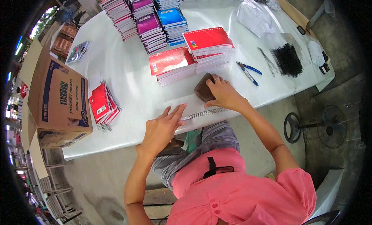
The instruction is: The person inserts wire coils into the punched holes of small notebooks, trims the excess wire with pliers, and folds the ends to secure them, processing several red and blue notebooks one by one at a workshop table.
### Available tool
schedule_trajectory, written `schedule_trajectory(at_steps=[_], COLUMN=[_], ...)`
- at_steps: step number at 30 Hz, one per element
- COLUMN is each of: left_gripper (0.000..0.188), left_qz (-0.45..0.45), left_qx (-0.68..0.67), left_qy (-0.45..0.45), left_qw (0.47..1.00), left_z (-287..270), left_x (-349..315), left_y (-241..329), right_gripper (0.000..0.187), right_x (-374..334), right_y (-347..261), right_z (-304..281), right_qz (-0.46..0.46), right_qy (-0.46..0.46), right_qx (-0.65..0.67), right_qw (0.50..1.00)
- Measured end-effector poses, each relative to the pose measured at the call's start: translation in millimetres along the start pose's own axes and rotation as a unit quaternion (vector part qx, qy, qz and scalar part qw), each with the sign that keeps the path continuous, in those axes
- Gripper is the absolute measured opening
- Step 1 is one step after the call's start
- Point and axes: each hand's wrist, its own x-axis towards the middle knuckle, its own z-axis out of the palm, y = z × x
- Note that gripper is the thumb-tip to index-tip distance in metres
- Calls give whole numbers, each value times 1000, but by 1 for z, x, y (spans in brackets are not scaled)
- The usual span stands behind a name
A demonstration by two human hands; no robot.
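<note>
My left hand (159, 129) is at the table's near edge, its thumb and forefinger closed about the left end of a spiral binding coil (207, 113). A narrow white strip shows beside the fingertips; what it belongs to is hidden. The coil runs rightward along the edge, below my right hand (225, 94). That hand is closed on the right side of a dark brown block (203, 89), which rests on the table. Just beyond the block are two stacks of red notebooks, a lower left stack (172, 62) and a taller right stack (209, 40).
Blue-handled cutting pliers (250, 72) lie to the right, near a pile of black coils (287, 60). Purple notebooks (149, 25) and blue notebooks (171, 19) are stacked at the back. A cardboard box (62, 97) and several red coil-bound notebooks (101, 103) are at left. A fan (329, 128) stands right.
</note>
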Motion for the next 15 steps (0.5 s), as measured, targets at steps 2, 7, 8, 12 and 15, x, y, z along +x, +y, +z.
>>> schedule_trajectory(at_steps=[2, 7, 8, 12, 15], left_gripper=[70, 91, 91, 94, 99], left_qz=[-10, -56, -59, -80, -106], left_qx=[3, 0, -27, -28, -43], left_qy=[17, 44, 40, 19, -25], left_qw=[1000, 998, 997, 996, 993], left_z=[-4, 4, 2, 0, -4], left_x=[-2, -1, 1, 3, 4], left_y=[-1, -2, -2, -4, -5], right_gripper=[56, 59, 59, 57, 57], right_x=[11, 39, 46, 60, 63], right_y=[5, 9, 3, 7, 1], right_z=[-34, -55, -50, -33, -23], right_qz=[-16, -195, -195, -194, -242], right_qy=[-91, -367, -367, -411, -387], right_qx=[131, 557, 557, 578, 568], right_qw=[987, 719, 719, 678, 685])
